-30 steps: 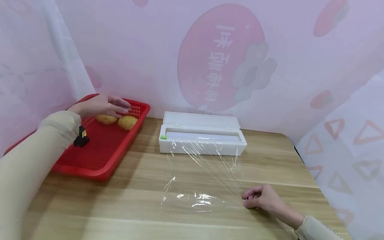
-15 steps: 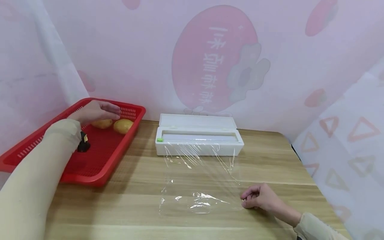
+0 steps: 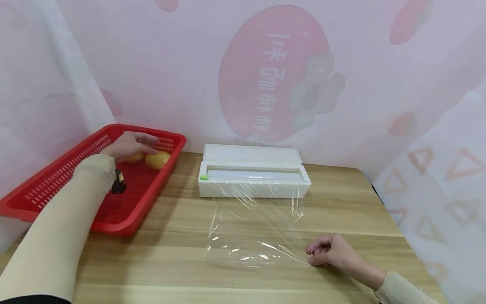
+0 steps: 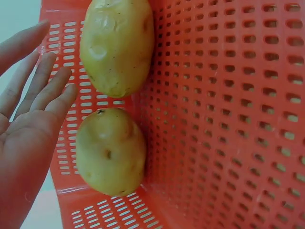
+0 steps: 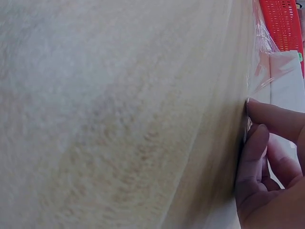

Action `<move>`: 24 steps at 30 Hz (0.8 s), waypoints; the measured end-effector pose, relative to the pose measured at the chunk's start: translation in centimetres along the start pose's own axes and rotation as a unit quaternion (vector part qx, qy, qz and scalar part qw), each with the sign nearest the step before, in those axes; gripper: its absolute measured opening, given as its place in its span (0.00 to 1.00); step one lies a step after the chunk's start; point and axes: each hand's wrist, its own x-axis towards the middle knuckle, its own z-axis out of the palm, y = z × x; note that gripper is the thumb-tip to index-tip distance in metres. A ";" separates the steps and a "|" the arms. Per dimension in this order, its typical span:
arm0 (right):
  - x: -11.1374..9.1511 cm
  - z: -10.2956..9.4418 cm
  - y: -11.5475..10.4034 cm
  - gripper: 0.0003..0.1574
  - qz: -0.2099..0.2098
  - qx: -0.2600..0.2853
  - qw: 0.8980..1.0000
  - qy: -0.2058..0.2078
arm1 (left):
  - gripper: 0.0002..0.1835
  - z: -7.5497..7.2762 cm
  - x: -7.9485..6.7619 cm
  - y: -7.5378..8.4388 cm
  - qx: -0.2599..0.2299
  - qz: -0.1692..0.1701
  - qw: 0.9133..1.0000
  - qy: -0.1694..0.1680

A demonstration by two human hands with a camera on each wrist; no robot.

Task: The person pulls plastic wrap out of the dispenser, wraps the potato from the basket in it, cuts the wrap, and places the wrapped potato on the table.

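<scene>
In the head view my left hand (image 3: pixel 130 145) is over the far end of a red plastic basket (image 3: pixel 142 204). Its fingers are extended in the left wrist view, beside two yellow potatoes, the upper potato (image 4: pixel 118 47) and the lower potato (image 4: pixel 110 152); a gap shows between the fingertips and both. My right hand (image 3: pixel 338 254), low over the table, pinches a corner of clear cling film (image 3: pixel 250 257) between thumb and fingers. The film stretches back to a white dispenser box (image 3: pixel 252 154), whose lid stands raised with a roll inside.
The wooden table (image 3: pixel 341 198) meets patterned pink-and-white cloth walls (image 3: pixel 174 76) at the back. A green slider (image 3: pixel 203 177) sits at the box's left end. Beside the left cuff is a small black object (image 3: pixel 119 184); its kind is unclear.
My left hand has lowered slightly inside the basket, closer to the potatoes. My right hand stays in place with the film corner; the film's creases have shifted. The head view has shifted slightly.
</scene>
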 end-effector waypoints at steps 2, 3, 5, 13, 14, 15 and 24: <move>-0.4 0.0 0.2 0.15 0.004 0.004 1.000 0.000 | 0.32 0.6 0.2 -0.2 -0.010 -0.003 1.000 -0.003; -0.5 -0.1 0.2 0.15 0.006 0.005 1.000 0.001 | 0.32 0.9 0.3 -0.3 -0.018 -0.006 1.000 -0.004; -0.7 -0.2 0.2 0.15 0.008 0.007 1.000 0.000 | 0.31 1.4 0.3 -0.7 -0.024 -0.011 1.000 -0.006; -1.1 -0.3 -0.1 0.16 0.005 0.015 1.000 -0.002 | 0.35 1.7 0.7 -1.6 0.003 -0.028 1.000 0.003; -1.1 -0.3 -0.1 0.16 0.007 0.019 1.000 -0.004 | 0.35 1.7 0.7 -1.7 0.006 -0.028 1.000 0.001; -1.2 -0.2 0.0 0.16 0.008 0.024 1.000 -0.007 | 0.36 1.8 0.6 -1.8 0.008 -0.033 0.999 -0.002; -1.2 -0.1 0.3 0.15 -0.008 0.024 1.000 -0.014 | 0.45 2.0 0.0 -2.0 0.036 -0.071 0.997 0.005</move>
